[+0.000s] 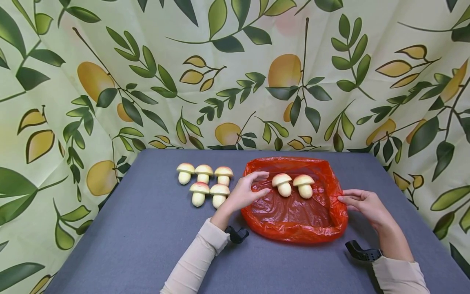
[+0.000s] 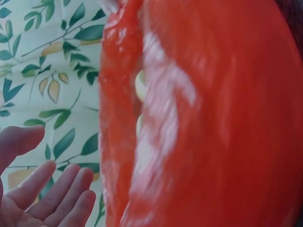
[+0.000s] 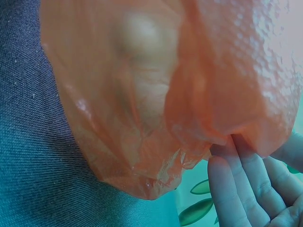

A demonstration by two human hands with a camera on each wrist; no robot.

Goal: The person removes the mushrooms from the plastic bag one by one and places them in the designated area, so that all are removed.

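Observation:
A red plastic bag (image 1: 293, 233) lies spread open on the table with its rim rolled outward. Two toy mushrooms (image 1: 282, 184) with pale stems and reddish caps rest inside it, side by side. My left hand (image 1: 247, 191) hovers over the bag's left rim, thumb and fingers apart, nothing between them. On the opposite side my right hand (image 1: 365, 205) pinches the bag's right rim. The right wrist view shows the fingers (image 3: 227, 189) at the film's edge, with a mushroom (image 3: 142, 38) blurred through the plastic.
Left of the bag, several more mushrooms (image 1: 198, 192) stand in two rows on the blue-grey table (image 1: 147, 237), close by my left forearm. A leaf-and-fruit patterned cloth (image 1: 235, 102) hangs behind the table and at both sides.

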